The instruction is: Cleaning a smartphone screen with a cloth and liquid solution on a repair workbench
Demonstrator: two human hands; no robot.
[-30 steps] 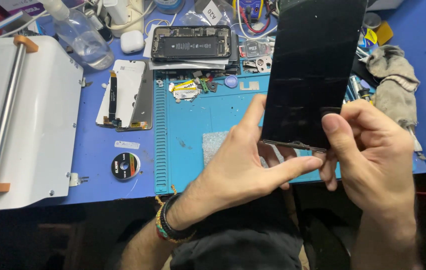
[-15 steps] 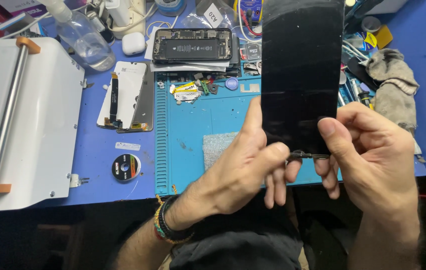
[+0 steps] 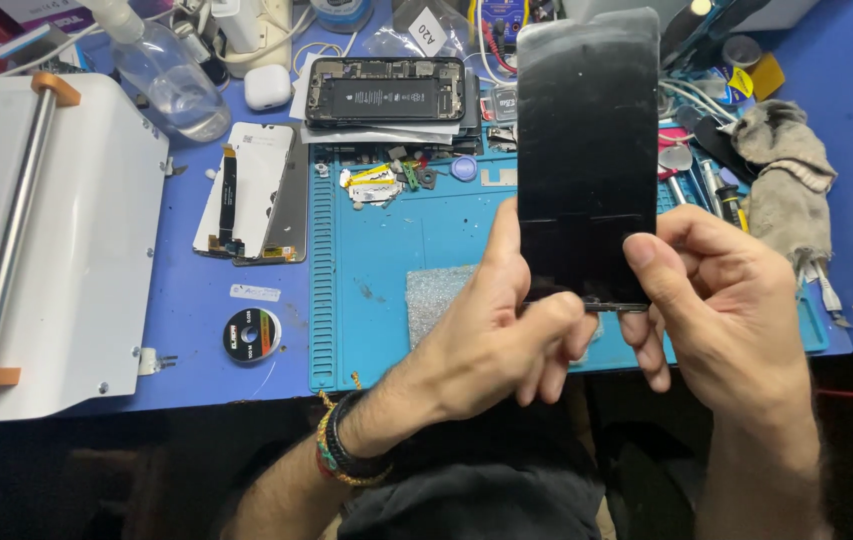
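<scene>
Since 1 second ago the flat black glass screen panel [image 3: 586, 160] has swung upright. Left hand [image 3: 506, 345] and right hand [image 3: 721, 300] pinch its lower edge above the blue silicone work mat [image 3: 386, 240], seemingly inspecting; steady grip needed next.

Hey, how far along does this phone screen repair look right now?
Done: an opened phone lies with its insides showing at the back of the bench, and a detached white display panel lies beside the blue mat. In hand: the left hand and right hand hold a black glossy screen panel upright by its lower edge. Left: that panel is not yet on any phone.
</scene>
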